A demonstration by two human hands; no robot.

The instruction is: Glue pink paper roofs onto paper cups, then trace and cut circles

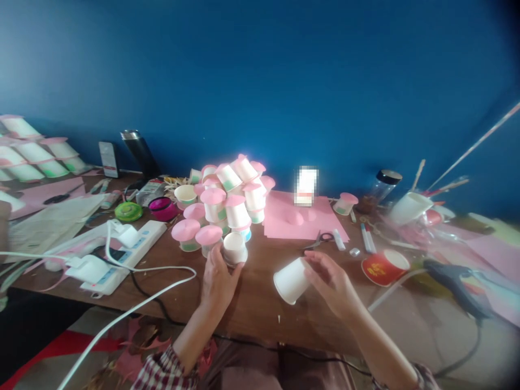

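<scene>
My left hand [219, 279] is closed around a small white paper cup [234, 248] at the front of a cluster of cups with pink lids [227, 203] glued together on the brown table [260, 303]. My right hand [331, 281] grips a plain white paper cup [291, 280], tipped on its side with its mouth toward me, a little above the table and to the right of the cluster.
Pink paper sheets [303, 219] with scissors [319, 239] lie behind my right hand. A red paper cup [384, 266] and a glue gun [457, 281] sit at the right. A white power strip [122, 252] with cables lies at the left. More pink-lidded cups [32, 154] stand far left.
</scene>
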